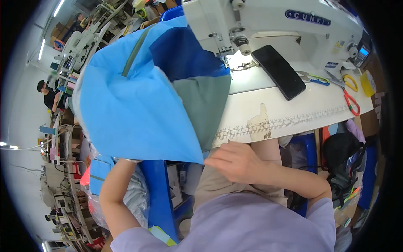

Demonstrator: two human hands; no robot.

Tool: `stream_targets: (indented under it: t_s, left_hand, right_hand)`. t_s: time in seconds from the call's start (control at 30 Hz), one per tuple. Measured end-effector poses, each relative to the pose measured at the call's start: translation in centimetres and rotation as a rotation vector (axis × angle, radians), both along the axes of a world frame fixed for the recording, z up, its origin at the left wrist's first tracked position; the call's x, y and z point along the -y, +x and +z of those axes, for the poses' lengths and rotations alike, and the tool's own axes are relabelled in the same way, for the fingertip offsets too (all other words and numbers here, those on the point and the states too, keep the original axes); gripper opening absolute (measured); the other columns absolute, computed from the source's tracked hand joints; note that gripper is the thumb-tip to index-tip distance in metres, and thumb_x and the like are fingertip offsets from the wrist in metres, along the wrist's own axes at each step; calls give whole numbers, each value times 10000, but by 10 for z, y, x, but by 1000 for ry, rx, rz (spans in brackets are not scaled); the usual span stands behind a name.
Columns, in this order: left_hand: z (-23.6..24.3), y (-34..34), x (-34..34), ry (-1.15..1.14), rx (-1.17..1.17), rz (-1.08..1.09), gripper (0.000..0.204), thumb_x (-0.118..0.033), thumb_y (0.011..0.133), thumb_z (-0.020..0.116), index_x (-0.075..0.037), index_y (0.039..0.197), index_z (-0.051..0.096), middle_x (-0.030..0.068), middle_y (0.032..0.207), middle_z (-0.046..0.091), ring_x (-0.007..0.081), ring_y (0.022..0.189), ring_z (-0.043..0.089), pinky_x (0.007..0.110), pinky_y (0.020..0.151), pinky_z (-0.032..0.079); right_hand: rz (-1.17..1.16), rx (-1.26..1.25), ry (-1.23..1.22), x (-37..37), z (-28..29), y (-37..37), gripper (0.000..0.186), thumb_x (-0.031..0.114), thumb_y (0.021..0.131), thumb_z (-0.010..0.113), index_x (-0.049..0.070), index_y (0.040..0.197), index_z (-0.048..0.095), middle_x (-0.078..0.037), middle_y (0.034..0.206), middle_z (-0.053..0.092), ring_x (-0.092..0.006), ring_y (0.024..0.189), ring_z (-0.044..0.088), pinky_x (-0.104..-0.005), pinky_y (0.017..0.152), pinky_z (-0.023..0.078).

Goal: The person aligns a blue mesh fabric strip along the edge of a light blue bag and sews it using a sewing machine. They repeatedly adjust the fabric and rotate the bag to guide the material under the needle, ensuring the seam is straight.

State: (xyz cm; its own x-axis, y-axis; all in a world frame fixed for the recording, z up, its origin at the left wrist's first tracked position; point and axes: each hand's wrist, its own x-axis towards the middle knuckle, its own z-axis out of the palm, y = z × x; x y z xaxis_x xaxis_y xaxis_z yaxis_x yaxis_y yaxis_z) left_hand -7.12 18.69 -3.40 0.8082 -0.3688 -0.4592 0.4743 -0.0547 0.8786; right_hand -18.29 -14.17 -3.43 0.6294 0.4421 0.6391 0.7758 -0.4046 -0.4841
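Has a white sewing machine [273, 21] at the far side, with its needle end above a lit patch of the pale table [243, 113]. Shows a black phone [279, 72] lying aslant just right of the needle area, taking up the space between there and the cutting tools. Has, farther right, snips with blue-and-green handles [320, 80], scissors with red-orange handles [351, 103] and a yellow roll of tape [368, 83] by the table's right end. Shows a ruler strip [289, 121] along the near edge. Includes a black bag [343, 151] beyond that edge on the right, and a plastic-wrapped bundle [136, 187] beside a blue panel [158, 189] on the near left. Takes in other sewing machines and a person in a dark cap [49, 96] at the far left.

Has the light blue cloth [130, 109] spread across the left, mostly left of and farther off than the right hand [231, 163]. Pinches its near right corner with that hand, fingers curled narrow, just off the table's near edge. Shows its dark blue and grey-green panels reaching the needle area. Cannot tell the left hand's state: hidden under the cloth past the left forearm [115, 189].
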Motion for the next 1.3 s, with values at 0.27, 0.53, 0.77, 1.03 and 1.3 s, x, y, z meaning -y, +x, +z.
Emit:
stream_targets:
  t_s: [0.27, 0.53, 0.77, 1.03, 1.3]
  left_hand:
    - [43, -90, -25, 830, 1181, -240, 182, -37, 872, 624, -22, 998, 754, 146, 1014, 750, 294, 1045, 713, 380, 907, 580]
    - [156, -52, 99, 724, 1895, -680, 304, -53, 734, 725, -87, 1032, 774, 82, 1062, 765, 272, 1003, 718, 392, 905, 587]
    - [100, 82, 177, 653, 1778, -722, 276, -18, 845, 663, -47, 1107, 745, 107, 1117, 738, 348, 1076, 687, 450, 1008, 533]
    - [44, 66, 171, 699, 1391, -650, 460, -25, 938, 614, -60, 1396, 646, 124, 1437, 633, 367, 1430, 505, 548, 1239, 301]
    - [75, 66, 197, 814, 1290, -641, 419, -187, 837, 797, -28, 1214, 710, 137, 1234, 698, 322, 1168, 643, 411, 995, 508]
  right_hand:
    - [-238, 19, 43, 9, 15, 3, 552, 300, 767, 845, 15, 1213, 689, -142, 1206, 667, -312, 1154, 618, -455, 997, 498]
    - [-232, -78, -44, -29, 12, 49, 471, 240, 804, 819, 15, 1195, 683, -151, 1271, 656, -347, 1298, 556, -523, 1181, 384]
    - [-166, 91, 63, -6, -3, 33, 227, 70, 763, 694, 1, 979, 715, -118, 1037, 702, -281, 1092, 655, -456, 1095, 492]
    - [-149, 193, -87, 28, 5, 21, 224, 97, 806, 707, -15, 998, 739, -120, 1064, 710, -279, 1078, 667, -426, 1006, 552]
    - [-140, 146, -114, 24, 23, 22, 236, 123, 800, 713, -4, 998, 739, -108, 1048, 681, -242, 964, 635, -344, 851, 556]
